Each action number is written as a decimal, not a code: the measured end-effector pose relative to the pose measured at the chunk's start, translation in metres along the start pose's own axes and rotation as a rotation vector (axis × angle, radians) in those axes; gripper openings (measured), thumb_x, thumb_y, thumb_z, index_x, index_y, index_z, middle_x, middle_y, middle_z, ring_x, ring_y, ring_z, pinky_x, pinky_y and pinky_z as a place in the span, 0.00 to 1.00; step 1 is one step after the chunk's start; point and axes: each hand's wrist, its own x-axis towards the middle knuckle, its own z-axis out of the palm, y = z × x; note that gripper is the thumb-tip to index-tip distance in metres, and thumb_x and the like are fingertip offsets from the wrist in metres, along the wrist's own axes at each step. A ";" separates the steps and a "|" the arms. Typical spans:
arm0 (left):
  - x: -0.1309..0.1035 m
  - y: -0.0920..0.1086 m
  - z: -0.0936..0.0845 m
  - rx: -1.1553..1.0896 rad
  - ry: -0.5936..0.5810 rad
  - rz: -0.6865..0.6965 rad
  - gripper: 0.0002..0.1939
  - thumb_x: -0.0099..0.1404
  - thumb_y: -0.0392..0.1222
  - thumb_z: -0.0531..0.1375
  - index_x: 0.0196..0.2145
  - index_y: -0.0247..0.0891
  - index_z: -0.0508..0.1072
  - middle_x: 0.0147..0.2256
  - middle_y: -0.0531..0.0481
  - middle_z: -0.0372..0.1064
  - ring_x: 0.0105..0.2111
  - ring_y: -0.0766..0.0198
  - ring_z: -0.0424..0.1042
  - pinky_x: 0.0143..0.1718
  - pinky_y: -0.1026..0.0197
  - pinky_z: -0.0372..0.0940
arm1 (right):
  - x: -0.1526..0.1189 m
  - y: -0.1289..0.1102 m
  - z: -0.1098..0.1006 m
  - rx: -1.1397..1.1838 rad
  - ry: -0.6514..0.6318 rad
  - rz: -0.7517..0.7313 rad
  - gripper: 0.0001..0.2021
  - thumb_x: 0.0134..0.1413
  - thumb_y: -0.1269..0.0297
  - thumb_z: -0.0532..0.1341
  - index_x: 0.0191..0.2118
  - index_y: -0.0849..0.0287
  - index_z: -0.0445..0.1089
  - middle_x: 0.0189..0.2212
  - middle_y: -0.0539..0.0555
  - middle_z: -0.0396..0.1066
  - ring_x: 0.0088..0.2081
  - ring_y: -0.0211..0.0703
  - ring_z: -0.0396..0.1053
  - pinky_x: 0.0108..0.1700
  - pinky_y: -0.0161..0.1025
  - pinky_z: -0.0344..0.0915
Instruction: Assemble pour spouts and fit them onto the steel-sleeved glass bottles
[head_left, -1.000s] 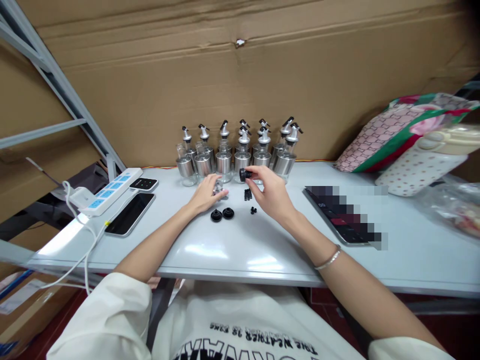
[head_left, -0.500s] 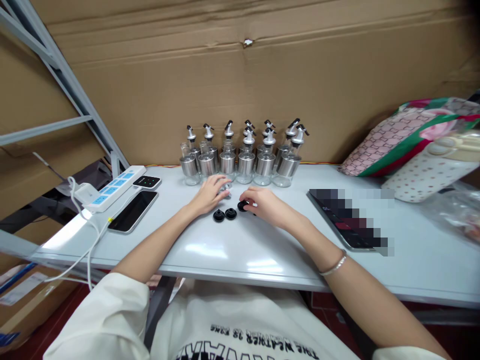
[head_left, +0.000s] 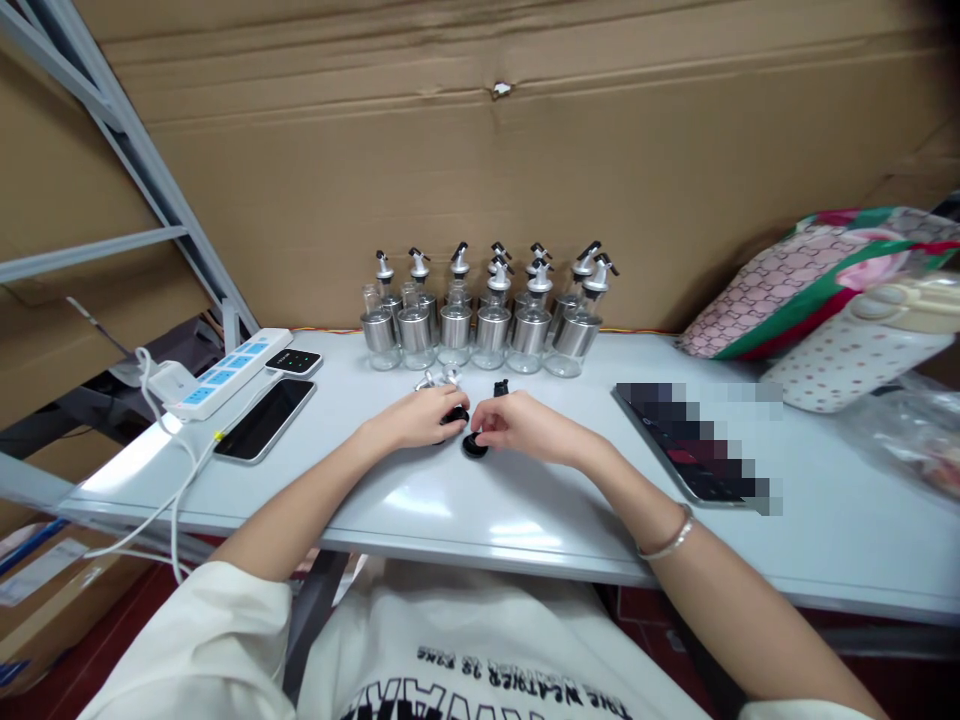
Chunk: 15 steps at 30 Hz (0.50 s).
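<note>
My right hand [head_left: 517, 425] pinches a round black stopper [head_left: 475, 447] low over the tabletop, thumb and fingers pressed together at its top edge. Close beside it, my left hand [head_left: 426, 415] has its fingers curled around another black stopper [head_left: 456, 413]. Part of a further dark piece shows under the left palm. Shiny silver spout pieces [head_left: 427, 381] lie just beyond the left fingers. Small black parts [head_left: 501, 387] sit behind the right hand, partly covered by it.
Glass bottles with steel sleeves [head_left: 493, 328] stand in rows at the back; several carry pourer tops. On the left are a phone [head_left: 266, 420], a small device [head_left: 295, 362] and a power strip [head_left: 236, 375]. A tablet [head_left: 686, 445], a polka-dot flask [head_left: 855, 350] and a pink bag [head_left: 787, 290] lie right.
My right hand has come down and nearer, bringing a black stopper toward the front. My left hand has moved off the silver pieces and onto the black stoppers.
</note>
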 end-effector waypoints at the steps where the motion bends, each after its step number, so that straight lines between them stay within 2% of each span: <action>1: 0.000 -0.002 0.000 -0.006 0.008 -0.003 0.09 0.64 0.42 0.51 0.38 0.38 0.69 0.36 0.47 0.66 0.35 0.60 0.67 0.36 0.60 0.62 | 0.001 0.000 0.002 0.002 0.025 0.012 0.03 0.47 0.71 0.60 0.30 0.59 0.71 0.17 0.47 0.69 0.21 0.37 0.64 0.28 0.33 0.59; 5: 0.000 -0.008 -0.003 -0.094 0.042 0.014 0.21 0.72 0.45 0.37 0.35 0.39 0.67 0.35 0.48 0.65 0.37 0.61 0.66 0.42 0.58 0.62 | 0.003 -0.003 0.011 0.027 0.143 0.041 0.07 0.49 0.76 0.57 0.33 0.59 0.68 0.19 0.47 0.71 0.23 0.37 0.67 0.30 0.33 0.60; 7: -0.001 -0.010 -0.005 -0.130 0.042 0.020 0.23 0.72 0.48 0.35 0.36 0.39 0.66 0.35 0.48 0.65 0.38 0.61 0.65 0.44 0.58 0.61 | 0.004 -0.004 0.014 0.086 0.151 0.032 0.09 0.49 0.78 0.56 0.36 0.59 0.67 0.22 0.49 0.73 0.26 0.38 0.70 0.31 0.33 0.61; 10: -0.002 -0.011 -0.004 -0.083 0.011 0.015 0.23 0.69 0.57 0.41 0.40 0.39 0.66 0.38 0.47 0.65 0.38 0.59 0.66 0.42 0.58 0.62 | 0.005 -0.005 0.016 0.095 0.189 0.066 0.10 0.47 0.79 0.53 0.33 0.60 0.67 0.22 0.50 0.73 0.26 0.38 0.70 0.32 0.33 0.61; 12: -0.002 -0.009 -0.001 -0.003 -0.005 0.008 0.24 0.64 0.62 0.49 0.43 0.40 0.66 0.40 0.47 0.65 0.37 0.58 0.67 0.39 0.58 0.62 | 0.006 -0.005 0.015 0.030 0.294 0.096 0.11 0.45 0.80 0.51 0.28 0.60 0.66 0.20 0.49 0.70 0.24 0.38 0.67 0.31 0.33 0.59; 15: 0.000 -0.004 0.004 0.115 0.006 -0.027 0.23 0.60 0.60 0.56 0.45 0.41 0.66 0.41 0.46 0.63 0.34 0.58 0.68 0.34 0.58 0.62 | 0.006 -0.006 0.011 -0.012 0.460 0.091 0.11 0.44 0.79 0.50 0.25 0.59 0.65 0.19 0.49 0.67 0.23 0.37 0.64 0.30 0.33 0.57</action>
